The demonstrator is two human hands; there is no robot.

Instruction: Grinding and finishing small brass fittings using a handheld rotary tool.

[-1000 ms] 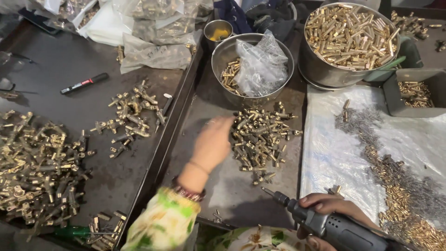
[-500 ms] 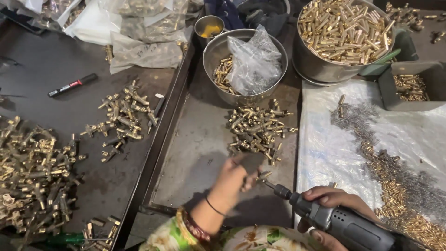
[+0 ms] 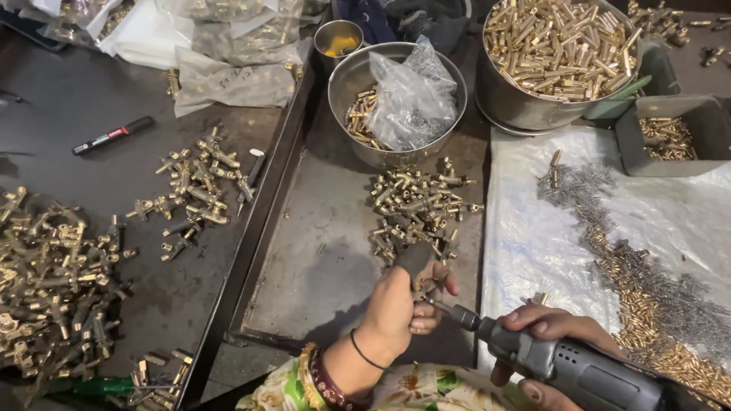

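Observation:
My left hand (image 3: 400, 304) is closed around a small brass fitting (image 3: 423, 286) just below a pile of brass fittings (image 3: 417, 207) on a dark metal tray (image 3: 320, 259). My right hand (image 3: 552, 331) grips a grey power screwdriver (image 3: 579, 369). Its bit (image 3: 445, 310) points left and touches the fitting held in my left hand. Bangles and a thin black band sit on my left wrist.
A steel bowl (image 3: 358, 144) holds brass parts and a plastic bag. A larger pot (image 3: 560, 46) is full of brass tubes. Screws and small brass pieces lie on white plastic (image 3: 533, 243) at right. More brass fittings (image 3: 53, 281) and a marker (image 3: 113, 135) lie at left.
My left hand drew back from the pile of fittings toward me with one piece. The screwdriver moved up and its bit met the piece.

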